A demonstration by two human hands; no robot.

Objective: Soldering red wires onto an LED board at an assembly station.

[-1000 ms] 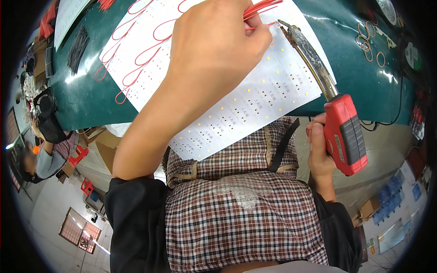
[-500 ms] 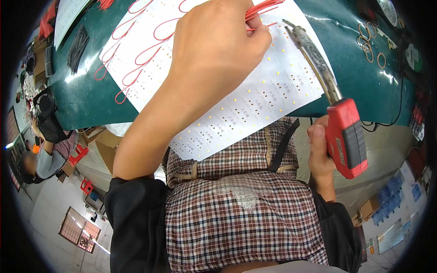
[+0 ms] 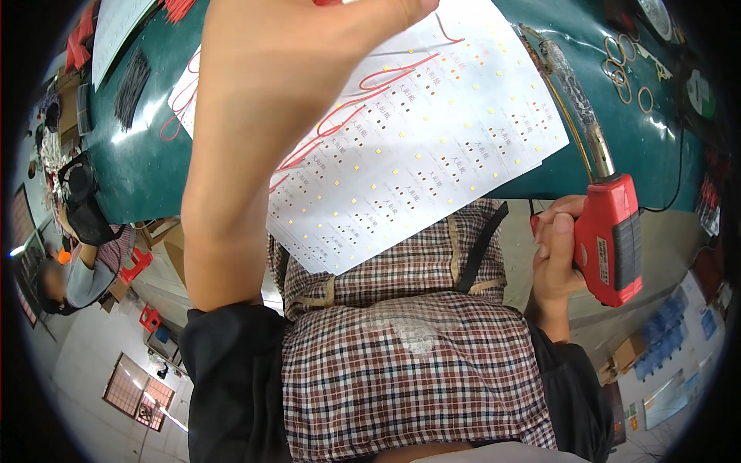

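My right hand is closed around a red and black soldering gun. Its metal barrel and thin feed tube point up and away, over the right edge of a stack of white circuit board sheets dotted with small yellow squares. My left hand reaches across the left part of the sheets, cut off by the top edge. A bit of red wire shows at that hand, though most of its fingers are hidden. Looped red wires lie on the top sheet beside my left wrist.
The green table carries a bundle of dark wires at left and several copper-coloured rings at right. A black cable runs near the right side. Another person sits at far left. Checked cloth covers my lap.
My left hand has moved left and away, uncovering looped red wires on the sheet. My right hand has shifted the soldering gun slightly right, its tip away from the wire ends.
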